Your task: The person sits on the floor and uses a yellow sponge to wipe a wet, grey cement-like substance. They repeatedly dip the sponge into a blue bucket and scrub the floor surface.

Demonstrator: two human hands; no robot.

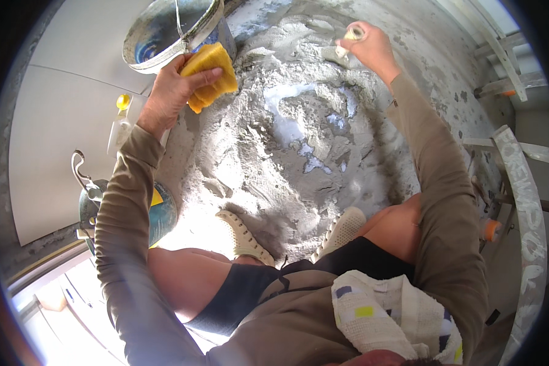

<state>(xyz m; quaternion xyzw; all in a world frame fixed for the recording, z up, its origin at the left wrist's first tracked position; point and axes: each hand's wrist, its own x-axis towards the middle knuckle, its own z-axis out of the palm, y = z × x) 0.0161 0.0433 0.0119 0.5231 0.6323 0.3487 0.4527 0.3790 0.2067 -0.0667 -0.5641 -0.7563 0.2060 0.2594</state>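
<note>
A thick yellow sponge (210, 76) is gripped in my left hand (168, 94), thumb across its face, beside the bucket (222, 33). My right hand (375, 52) closes round a pale, rounded tool handle (354, 33) at the far side of the heap; the rest of that tool is hard to make out. Between and below both hands spreads a heap of grey, mortar-like powder (244, 146). White patches (283, 116) show in its middle. The bucket has a crusted rim, a bluish inside and a cord or handle hanging over it.
Left of me lie large pale panels (61, 134), a clear bottle with a yellow cap (122, 102) and a teal container (163, 213). A ladder-like frame (524, 201) stands at right, near an orange-capped item (491, 230). My perforated shoes (238, 235) touch the heap's near edge.
</note>
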